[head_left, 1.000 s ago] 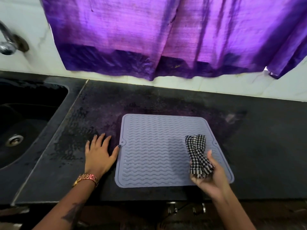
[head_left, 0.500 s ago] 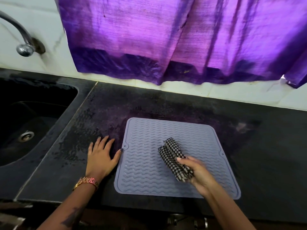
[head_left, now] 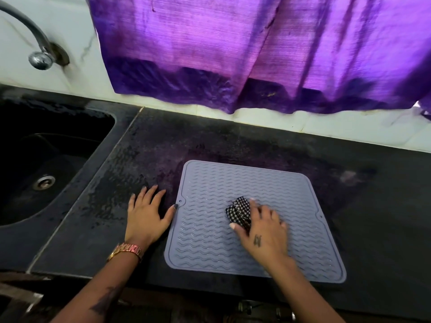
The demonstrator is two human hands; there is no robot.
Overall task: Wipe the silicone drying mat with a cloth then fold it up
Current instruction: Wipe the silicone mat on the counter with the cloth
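Observation:
A grey-blue silicone drying mat (head_left: 210, 250) with wavy ridges lies flat on the black countertop (head_left: 373, 229). On its middle sits a bunched black-and-white checked cloth (head_left: 238, 212). My right hand (head_left: 263, 231) lies palm down over the cloth, thumb and fingers curled round it, pressing it to the mat. My left hand (head_left: 145, 215) rests flat on the counter just left of the mat, its thumb tip touching the mat's left edge tab.
A dark sink (head_left: 42, 164) with a drain is set into the counter at the left, a metal tap (head_left: 35, 50) above it. A purple curtain (head_left: 233, 54) hangs over the white tiled wall behind. The counter's front edge runs just below the mat.
My right hand has carried the cloth from the mat's right side to its middle and turned palm down onto it. My left hand has stayed in place.

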